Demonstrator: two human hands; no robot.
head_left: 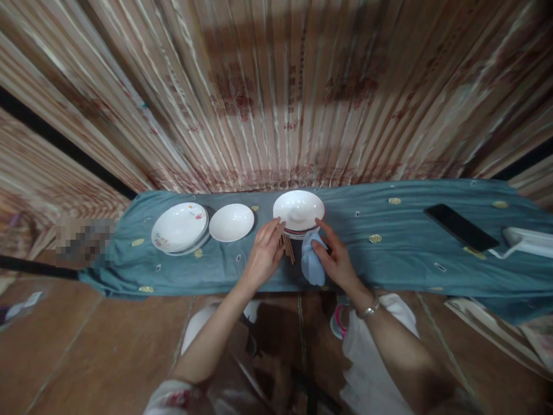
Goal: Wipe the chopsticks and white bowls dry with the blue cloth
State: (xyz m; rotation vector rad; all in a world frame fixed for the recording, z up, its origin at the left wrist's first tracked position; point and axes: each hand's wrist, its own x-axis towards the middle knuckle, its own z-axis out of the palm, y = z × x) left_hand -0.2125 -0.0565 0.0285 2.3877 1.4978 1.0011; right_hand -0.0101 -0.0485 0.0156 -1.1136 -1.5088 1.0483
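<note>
A white bowl (299, 209) with a red rim sits on top of a small stack of dishes on the teal cloth (389, 253). My left hand (263, 253) touches the bowl's near left edge, fingers spread. My right hand (334, 259) reaches the bowl's near right edge with a finger while gripping a light blue rag (311, 262). Brown chopsticks (288, 249) lie on the cloth between my hands, partly hidden by the left fingers.
Left of the bowl stand a plain white bowl (231, 222) and a stack of white plates (179, 227) with a small floral print. A black phone (461, 227) and a white tray (529, 241) lie at the right. A striped curtain hangs behind.
</note>
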